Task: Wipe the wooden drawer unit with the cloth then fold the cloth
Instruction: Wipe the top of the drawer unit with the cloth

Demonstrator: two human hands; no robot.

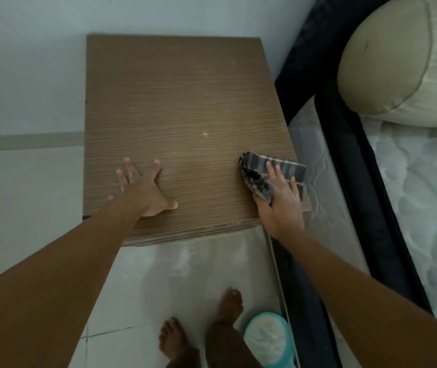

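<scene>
On top of the wooden unit (185, 123), seen from the head camera looking down, both bare hands rest on the striped brown surface. That top fills the middle of the view; its far edge meets the pale wall (39, 62) and its near edge shows a thin front lip above the floor.

At the near right corner lies the cloth (273, 172), dark grey with lighter stripes and a frayed edge, bunched and partly folded over on itself. Its right end reaches the unit's right edge. The right hand (282, 200) presses down on it, fingers laid flat across the fabric and the thumb tucked against the crumpled part, so the hand holds the cloth against the wood.

Near the left edge, the left hand (145, 191) lies flat on bare wood, fingers spread wide and thumb out to the right, holding nothing. It is well apart from the cloth. A small pale spot (204, 134) marks the wood between and beyond the two hands.

To the right, just beside the unit, runs a dark bed frame (344, 160) with a quilted white mattress (424, 195) and a pale green pillow (398, 62) at its head.

Below the unit, on white floor tiles (158, 274), stand two bare feet (198, 330). Just right of them sits a teal bowl (267, 341) with something whitish inside; what it is I cannot tell.
</scene>
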